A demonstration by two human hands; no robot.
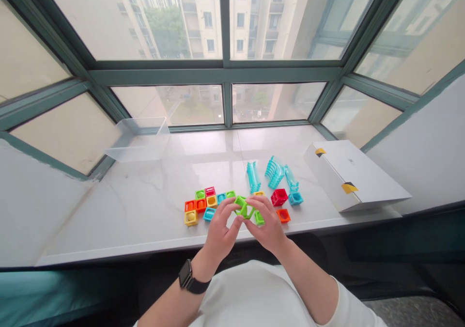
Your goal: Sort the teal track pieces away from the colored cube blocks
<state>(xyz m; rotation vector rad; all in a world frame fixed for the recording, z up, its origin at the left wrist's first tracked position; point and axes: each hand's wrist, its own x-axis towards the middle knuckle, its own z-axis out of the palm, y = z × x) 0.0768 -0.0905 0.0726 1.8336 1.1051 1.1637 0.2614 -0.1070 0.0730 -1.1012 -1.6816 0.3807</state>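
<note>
Between my two hands, above the front of the white ledge, is a green toy block [242, 208] with open, hollow sides. My left hand [222, 227] pinches it from the left with thumb and fingers. From the right, my right hand [268, 224] grips the same block by its edge. Left of my hands stands a cluster of hollow cube blocks, among them an orange block [201, 205], a yellow block [191, 217] and a blue block [209, 214]. Another green block [259, 217] sits partly hidden behind my right fingers. Further right are a red block [279, 197] and an orange-red block [283, 215].
Clear turquoise track pieces [275, 172] lie behind the blocks, with a blue cube [295, 198] near them. A transparent plastic bin [141, 140] stands at the back left. On the right is a white box [358, 174] with yellow-black tabs. Window frames [218, 77] border the ledge.
</note>
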